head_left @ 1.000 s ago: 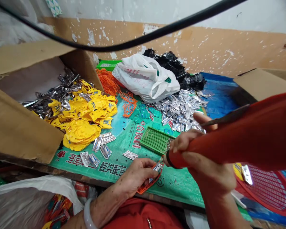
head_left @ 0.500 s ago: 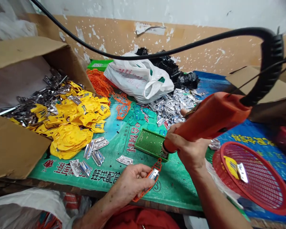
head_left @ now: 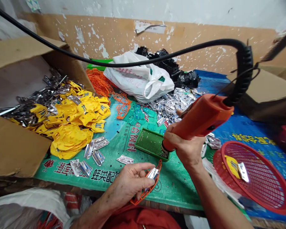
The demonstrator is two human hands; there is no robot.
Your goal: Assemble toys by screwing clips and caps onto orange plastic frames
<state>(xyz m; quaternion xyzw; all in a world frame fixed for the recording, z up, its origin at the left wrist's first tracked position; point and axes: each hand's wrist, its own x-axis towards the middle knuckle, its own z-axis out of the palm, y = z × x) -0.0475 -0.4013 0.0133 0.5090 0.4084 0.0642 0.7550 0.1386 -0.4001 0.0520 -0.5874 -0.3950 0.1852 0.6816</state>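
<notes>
My left hand (head_left: 133, 181) pinches an orange plastic piece (head_left: 143, 196) with a shiny metal plate (head_left: 153, 174) on it, near the table's front edge. The fingers of my right hand (head_left: 184, 146) wrap round an orange power screwdriver (head_left: 200, 117), which tilts down to the left. Its tip is at the right end of a green perforated tray (head_left: 149, 142); the small parts under the tip are too small to make out. One loose metal plate (head_left: 125, 159) lies left of the tray.
Yellow pieces (head_left: 71, 136) and metal parts spill from a cardboard box (head_left: 16, 149) at left. A white bag (head_left: 138, 78) and metal plates (head_left: 176, 103) lie behind the tray. A red basket (head_left: 255, 178) stands at right. A black cable (head_left: 124, 64) crosses above.
The screwdriver's rear end and cable have swung left, while its tip stays at the tray's right end. My left hand has shifted slightly, tilting the orange piece and plate.
</notes>
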